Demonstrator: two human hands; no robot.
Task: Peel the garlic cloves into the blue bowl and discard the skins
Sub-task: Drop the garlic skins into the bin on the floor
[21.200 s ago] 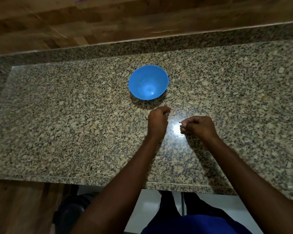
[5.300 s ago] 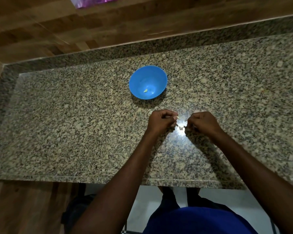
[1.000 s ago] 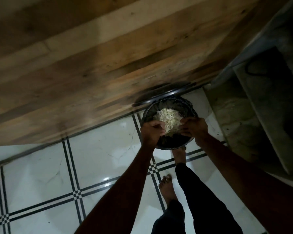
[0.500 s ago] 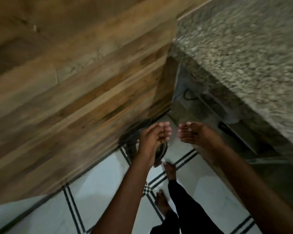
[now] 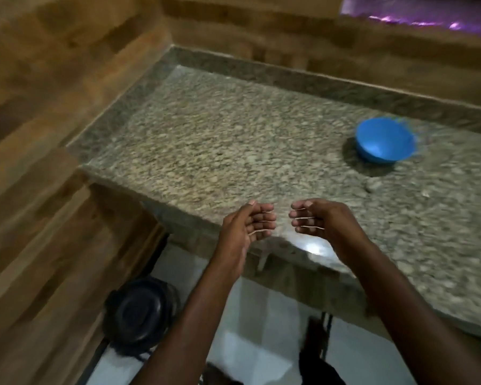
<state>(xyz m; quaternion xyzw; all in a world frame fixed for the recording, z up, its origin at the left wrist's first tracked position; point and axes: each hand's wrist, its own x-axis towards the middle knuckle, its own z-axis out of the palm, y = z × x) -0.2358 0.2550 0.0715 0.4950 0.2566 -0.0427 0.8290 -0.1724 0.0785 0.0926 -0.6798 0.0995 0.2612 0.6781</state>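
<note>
The blue bowl (image 5: 385,140) stands on the granite counter (image 5: 233,151) at the far right; its inside is blurred. A small pale piece (image 5: 374,185), perhaps garlic, lies on the counter just in front of the bowl. My left hand (image 5: 247,226) and my right hand (image 5: 320,218) hover side by side over the counter's front edge, palms facing each other, fingers loosely curled and apart. Neither hand holds anything.
A black bin with its lid shut (image 5: 139,312) sits on the white tiled floor (image 5: 261,343) below the counter's left end. Wooden panelling (image 5: 53,190) runs along the left and back. A purple shiny thing (image 5: 417,12) shows at the top right.
The view has swung up from the bin on the floor to the counter. Both hands rose from over the bin to the counter's front edge, empty. The bin's lid is now shut.
</note>
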